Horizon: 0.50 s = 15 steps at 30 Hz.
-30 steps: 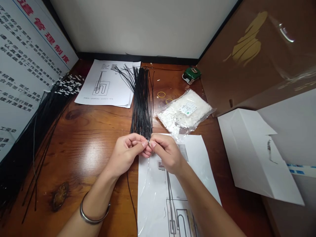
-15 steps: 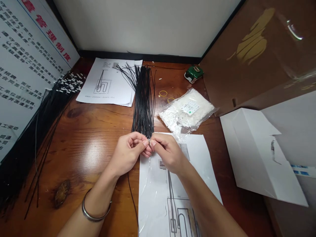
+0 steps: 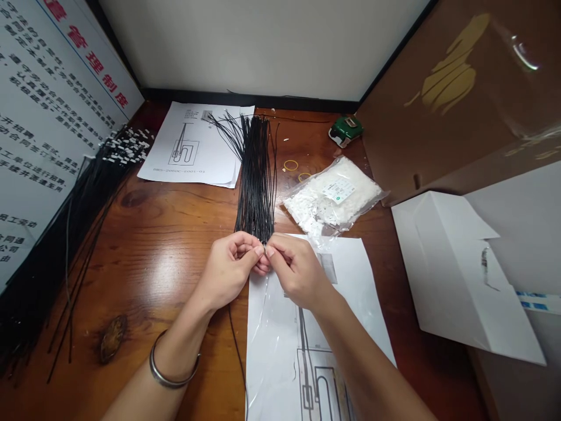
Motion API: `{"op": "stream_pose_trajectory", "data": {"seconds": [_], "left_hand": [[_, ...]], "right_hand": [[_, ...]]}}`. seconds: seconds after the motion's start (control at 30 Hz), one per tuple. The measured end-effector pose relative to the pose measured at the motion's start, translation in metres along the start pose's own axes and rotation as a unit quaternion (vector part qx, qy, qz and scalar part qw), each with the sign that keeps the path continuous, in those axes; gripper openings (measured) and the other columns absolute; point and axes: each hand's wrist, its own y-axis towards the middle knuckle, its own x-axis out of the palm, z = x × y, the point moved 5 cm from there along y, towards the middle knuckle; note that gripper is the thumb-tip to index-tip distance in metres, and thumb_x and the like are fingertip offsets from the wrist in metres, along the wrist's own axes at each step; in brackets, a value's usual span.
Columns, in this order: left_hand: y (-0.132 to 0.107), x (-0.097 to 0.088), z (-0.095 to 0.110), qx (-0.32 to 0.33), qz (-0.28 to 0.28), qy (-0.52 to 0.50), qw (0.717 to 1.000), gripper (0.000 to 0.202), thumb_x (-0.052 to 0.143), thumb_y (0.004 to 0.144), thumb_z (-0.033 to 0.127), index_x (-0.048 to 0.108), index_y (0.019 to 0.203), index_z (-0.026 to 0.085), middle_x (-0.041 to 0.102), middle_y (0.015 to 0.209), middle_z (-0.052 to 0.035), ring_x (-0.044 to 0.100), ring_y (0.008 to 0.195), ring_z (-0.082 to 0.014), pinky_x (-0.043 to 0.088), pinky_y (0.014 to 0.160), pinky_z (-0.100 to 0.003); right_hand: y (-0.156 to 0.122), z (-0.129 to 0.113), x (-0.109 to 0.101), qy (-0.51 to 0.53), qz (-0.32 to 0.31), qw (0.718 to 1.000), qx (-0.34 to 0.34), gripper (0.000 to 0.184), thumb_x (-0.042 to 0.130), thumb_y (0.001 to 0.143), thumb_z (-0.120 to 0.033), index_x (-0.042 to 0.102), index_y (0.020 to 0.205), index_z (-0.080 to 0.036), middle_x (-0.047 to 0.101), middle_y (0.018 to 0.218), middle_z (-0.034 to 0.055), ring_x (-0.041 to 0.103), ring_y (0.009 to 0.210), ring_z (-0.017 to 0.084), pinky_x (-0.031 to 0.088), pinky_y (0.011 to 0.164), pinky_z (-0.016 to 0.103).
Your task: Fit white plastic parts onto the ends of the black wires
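My left hand (image 3: 236,266) and my right hand (image 3: 293,266) meet at the near end of a bundle of thin black wires (image 3: 256,181). Both are closed in a pinch, fingertips almost touching. From beneath my left hand a single black wire (image 3: 236,351) trails toward me, so that hand appears to hold its end. What sits between my right thumb and finger is too small and covered to make out. Under my right hand lies a printed drawing sheet (image 3: 363,304) in a clear sleeve.
To the right of the bundle lies a clear bag of small white parts (image 3: 337,193), with yellow rubber bands (image 3: 290,165) and a green tape measure (image 3: 346,130) behind. Wires with white ends (image 3: 87,193) fill the left side. Another drawing (image 3: 188,146) lies at the back; a white box (image 3: 456,275) stands right.
The view has shifted very slightly. Both hands keep their pinch at the same place, with only tiny finger movement; nothing is let go.
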Motion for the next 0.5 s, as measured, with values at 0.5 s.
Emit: {"op": "stream_pose_trajectory", "data": {"seconds": [0.5], "left_hand": [[-0.003, -0.001, 0.002, 0.018, 0.034, -0.026, 0.999, 0.019, 0.074, 0.074, 0.028, 0.062, 0.073, 0.012, 0.065, 0.063, 0.0003, 0.063, 0.057, -0.0085, 0.056, 0.059, -0.019]], "right_hand": [[-0.006, 0.018, 0.003, 0.179, 0.030, 0.978, 0.102, 0.025, 0.046, 0.093, -0.032, 0.050, 0.073, -0.019, 0.049, 0.065, -0.0026, 0.043, 0.058, 0.012, 0.034, 0.055, 0.026]]}}
